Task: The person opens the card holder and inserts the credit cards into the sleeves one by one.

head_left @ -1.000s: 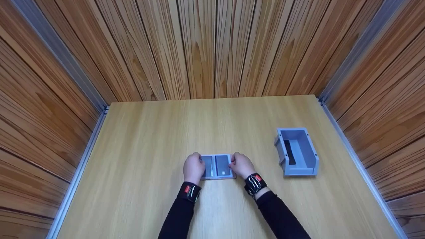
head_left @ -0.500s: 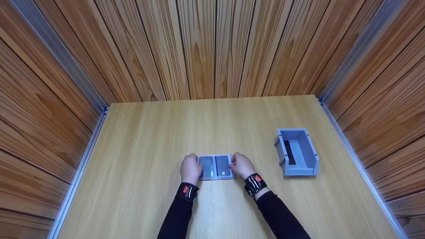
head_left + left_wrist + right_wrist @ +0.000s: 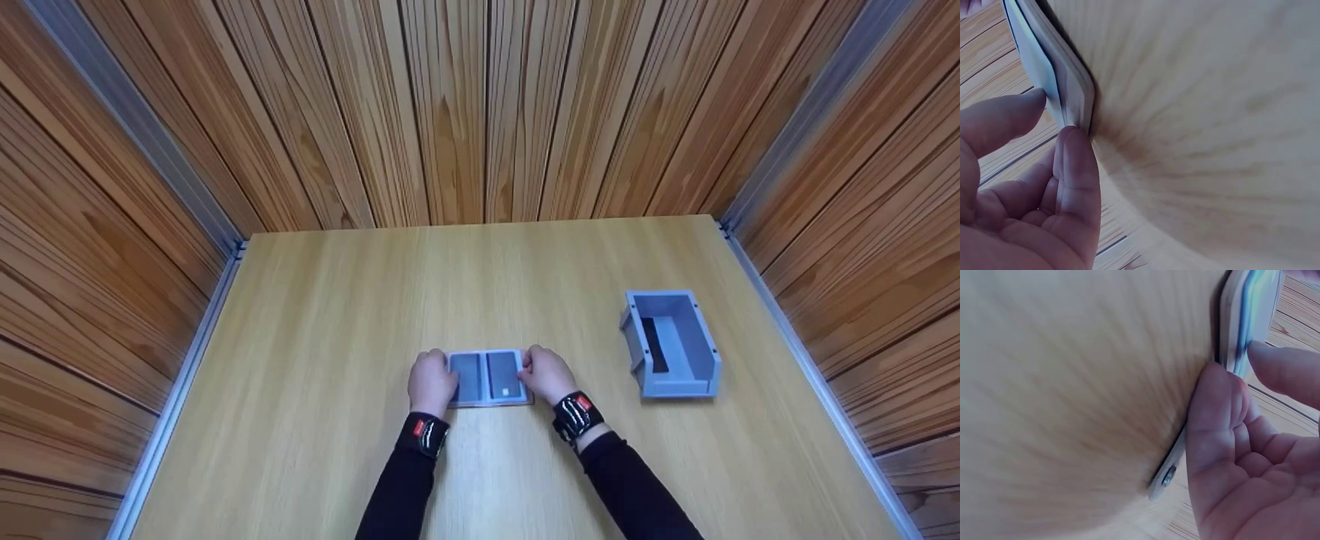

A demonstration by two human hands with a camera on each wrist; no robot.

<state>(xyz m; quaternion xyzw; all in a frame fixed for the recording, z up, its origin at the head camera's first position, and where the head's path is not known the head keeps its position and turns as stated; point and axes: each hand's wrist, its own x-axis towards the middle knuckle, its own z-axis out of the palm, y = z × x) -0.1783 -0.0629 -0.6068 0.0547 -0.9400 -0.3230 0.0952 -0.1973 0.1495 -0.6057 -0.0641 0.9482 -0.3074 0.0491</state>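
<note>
An opened card wallet [image 3: 485, 379] lies flat on the table, its two clear-windowed panels side by side within a pale border. At its left edge is my left hand [image 3: 433, 382], thumb on the face and fingers against the edge; the left wrist view shows this pinch at the wallet's corner [image 3: 1072, 84]. My right hand [image 3: 549, 375] pinches the opposite edge the same way. In the right wrist view, a strap with a metal snap [image 3: 1168, 476] sticks out beneath the fingers. Parts of both side edges are hidden by the hands.
To the right stands a grey-blue open-front bin [image 3: 681, 388] with a dark strip [image 3: 655, 345] along its inner left side. Wood-plank walls [image 3: 457, 112] with metal corner rails [image 3: 780, 127] enclose the table [image 3: 337, 300].
My left hand has shifted slightly left, showing more of the left panel; during the last half second it has barely moved. The right hand and the wallet have stayed in place.
</note>
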